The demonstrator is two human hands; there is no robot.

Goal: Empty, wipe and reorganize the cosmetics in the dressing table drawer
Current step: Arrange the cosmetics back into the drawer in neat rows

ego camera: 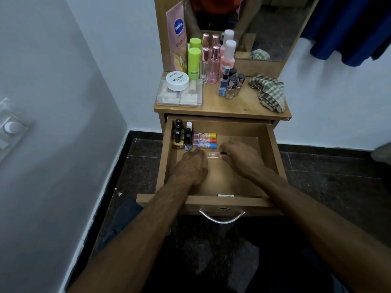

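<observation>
The wooden drawer (273, 144) stands pulled open below the dressing table top. Several nail polish bottles (182, 136) stand upright in its back left corner. Three small tubes (205, 140) with yellow, orange and blue caps lie side by side just right of them. Both hands are inside the drawer. A small clear pink tube (214, 155) lies between them; my right hand (241, 157) grips its right end and the fingertips of my left hand (192, 166) touch its left end.
On the table top (237, 104) stand a checked cloth (268, 93), small bottles (231, 83), a pink bottle (227, 58), two green tubes (194, 60), clear perfume bottles (209, 64), a white jar (177, 81) on a clear box (179, 98), and a mirror (264, 26).
</observation>
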